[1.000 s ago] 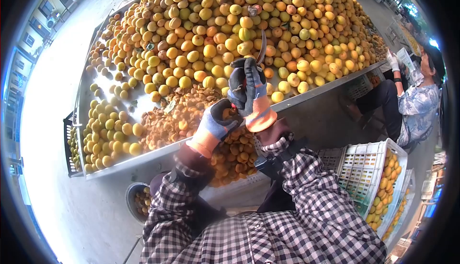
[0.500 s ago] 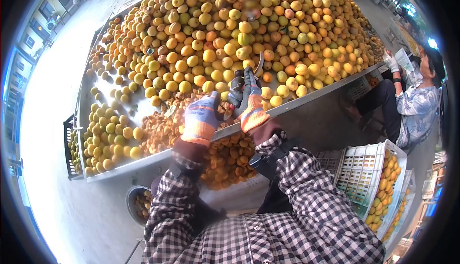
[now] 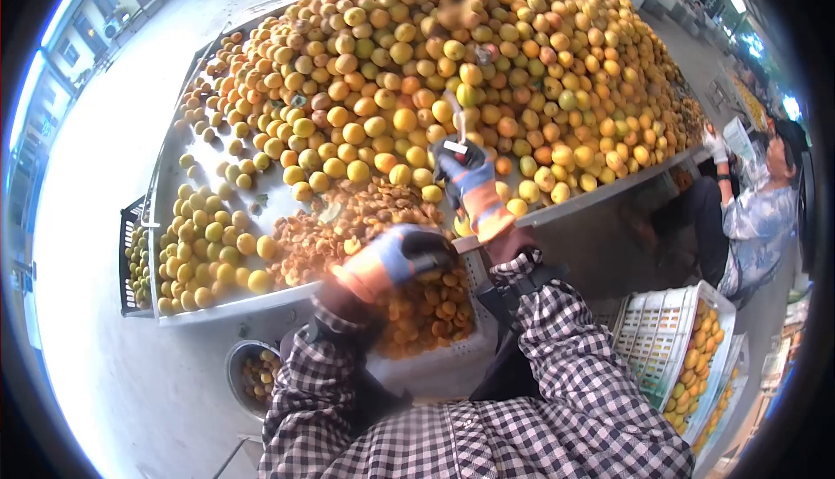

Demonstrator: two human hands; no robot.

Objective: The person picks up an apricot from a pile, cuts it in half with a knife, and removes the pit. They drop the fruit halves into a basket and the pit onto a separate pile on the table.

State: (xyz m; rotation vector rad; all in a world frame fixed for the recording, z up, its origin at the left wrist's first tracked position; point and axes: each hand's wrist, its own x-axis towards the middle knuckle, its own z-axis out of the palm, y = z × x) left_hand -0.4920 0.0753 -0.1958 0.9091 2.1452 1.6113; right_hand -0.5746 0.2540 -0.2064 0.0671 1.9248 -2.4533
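My right hand (image 3: pixel 477 190), in a blue and orange glove, is shut on a small knife (image 3: pixel 456 127) whose blade points up over the fruit. A huge heap of yellow-orange apricots (image 3: pixel 504 61) covers the metal table (image 3: pixel 235 303). My left hand (image 3: pixel 391 263), gloved the same way and motion-blurred, hovers with curled fingers at the table's near edge. It is just above a crate of halved apricots (image 3: pixel 430 318) under the table. What the left hand holds is hidden. A pile of brown pits (image 3: pixel 348 218) lies on the table beside both hands.
A metal bowl (image 3: pixel 250 376) with a few pieces sits on the floor at lower left. A white crate of apricots (image 3: pixel 674 348) stands at my right. Another person (image 3: pixel 757 209) sits at the table's right end. A black crate (image 3: pixel 130 257) hangs off the left edge.
My left hand has dropped from the pit pile down to the table edge over the crate. My right hand with the knife has risen slightly toward the heap.
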